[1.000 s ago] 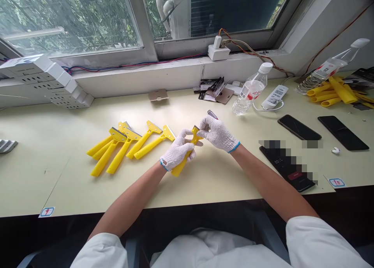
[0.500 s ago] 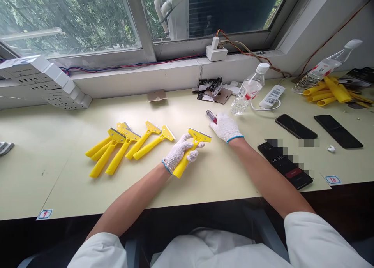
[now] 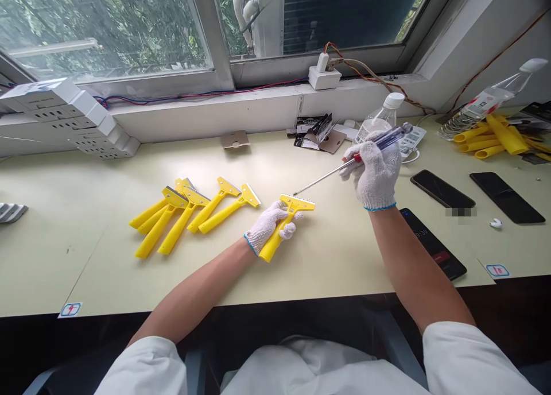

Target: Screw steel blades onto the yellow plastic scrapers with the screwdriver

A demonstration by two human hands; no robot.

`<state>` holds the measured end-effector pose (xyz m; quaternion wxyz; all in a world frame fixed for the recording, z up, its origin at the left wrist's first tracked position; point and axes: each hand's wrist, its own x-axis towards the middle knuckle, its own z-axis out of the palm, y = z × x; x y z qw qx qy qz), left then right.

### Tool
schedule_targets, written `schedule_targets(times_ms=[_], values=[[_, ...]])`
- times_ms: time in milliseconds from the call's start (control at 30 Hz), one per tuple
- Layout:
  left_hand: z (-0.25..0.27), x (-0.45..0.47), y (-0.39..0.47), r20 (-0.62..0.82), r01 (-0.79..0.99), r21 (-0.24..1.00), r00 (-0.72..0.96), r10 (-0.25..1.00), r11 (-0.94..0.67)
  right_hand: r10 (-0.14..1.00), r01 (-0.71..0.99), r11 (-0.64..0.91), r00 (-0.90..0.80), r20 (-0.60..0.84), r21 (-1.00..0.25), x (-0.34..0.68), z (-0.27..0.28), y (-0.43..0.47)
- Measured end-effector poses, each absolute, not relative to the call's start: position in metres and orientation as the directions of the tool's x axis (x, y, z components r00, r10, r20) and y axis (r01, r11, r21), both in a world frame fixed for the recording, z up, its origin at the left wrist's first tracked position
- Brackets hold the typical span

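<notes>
My left hand (image 3: 269, 225), in a white knit glove, grips a yellow scraper (image 3: 275, 239) by its handle, blade end up and away from me. My right hand (image 3: 379, 171), gloved too, is closed around a screwdriver (image 3: 390, 136) with a clear purplish handle. Its long metal shaft points down-left, and the tip appears just above the scraper's head; whether they touch I cannot tell. Left of my left hand, several more yellow scrapers (image 3: 172, 220) lie on the table in a loose group.
White boxes (image 3: 86, 119) are stacked at the back left. Behind my right hand stands a water bottle (image 3: 379, 116). To the right lie phones (image 3: 443, 188), an earbud (image 3: 496, 224), yellow handles (image 3: 486, 139) and another bottle (image 3: 491, 96). Torn packaging (image 3: 321, 134) rests by the sill.
My right hand has lifted the screwdriver off the table and swung its shaft toward the scraper head. My left hand keeps hold of the scraper in nearly the same place.
</notes>
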<state>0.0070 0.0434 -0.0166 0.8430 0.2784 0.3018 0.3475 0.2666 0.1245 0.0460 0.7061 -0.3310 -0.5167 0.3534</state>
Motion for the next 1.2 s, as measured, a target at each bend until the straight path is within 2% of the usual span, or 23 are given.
schedule_targets(times_ms=[367, 967, 1100, 1200], values=[[-0.021, 0.006, 0.044, -0.316, -0.402, 0.699, 0.568, 0.76, 0.591, 0.833, -0.077, 0.554, 0.03, 0.553, -0.829, 0.256, 0.041, 0.112], [-0.015, 0.01, 0.039, -0.333, -0.335, 0.766, 0.522, 0.785, 0.548, 0.83, -0.072, 0.557, 0.008, 0.558, -0.828, 0.253, 0.042, 0.109], [-0.013, 0.009, 0.037, -0.352, -0.316, 0.772, 0.509, 0.785, 0.551, 0.821, -0.126, 0.556, -0.071, 0.567, -0.822, 0.249, 0.051, 0.109], [-0.012, 0.008, 0.038, -0.362, -0.305, 0.768, 0.52, 0.774, 0.564, 0.808, -0.151, 0.533, -0.202, 0.554, -0.832, 0.248, 0.065, 0.112]])
